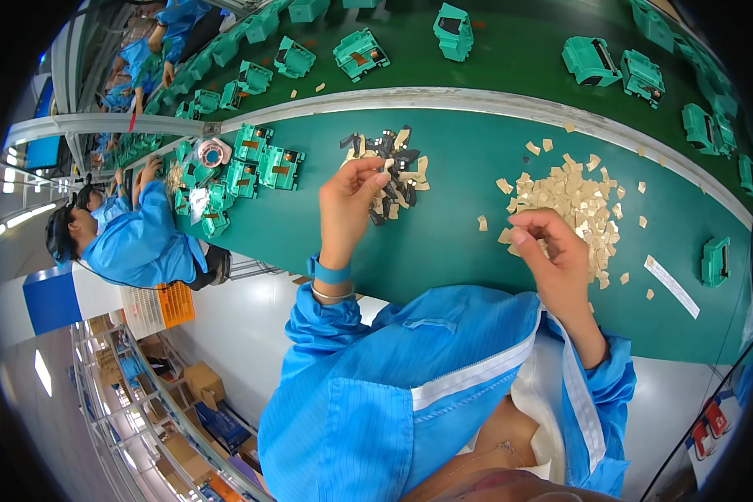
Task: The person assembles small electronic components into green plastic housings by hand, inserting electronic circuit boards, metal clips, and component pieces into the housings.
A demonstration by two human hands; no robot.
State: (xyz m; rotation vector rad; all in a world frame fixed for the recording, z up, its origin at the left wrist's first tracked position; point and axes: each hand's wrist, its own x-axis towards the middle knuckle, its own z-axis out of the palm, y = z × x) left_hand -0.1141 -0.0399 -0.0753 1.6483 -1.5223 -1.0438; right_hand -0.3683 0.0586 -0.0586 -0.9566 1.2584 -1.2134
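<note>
My left hand (pixel 349 201) is raised over the green work surface (pixel 443 243), its fingertips pinched at the edge of a small pile of black parts (pixel 393 171); whether it grips one I cannot tell. My right hand (pixel 552 247) rests at the near edge of a spread heap of small tan squares (pixel 573 201), fingers curled together on a tan square. Both arms wear blue sleeves, and a blue band sits on my left wrist.
Several green plastic housings (pixel 268 163) stand left of the black parts, more ride the conveyor belt (pixel 494 58) beyond a pale rail. A lone green housing (pixel 714 261) and a white label strip (pixel 671 286) lie at right. A co-worker in blue (pixel 138 238) sits to my left.
</note>
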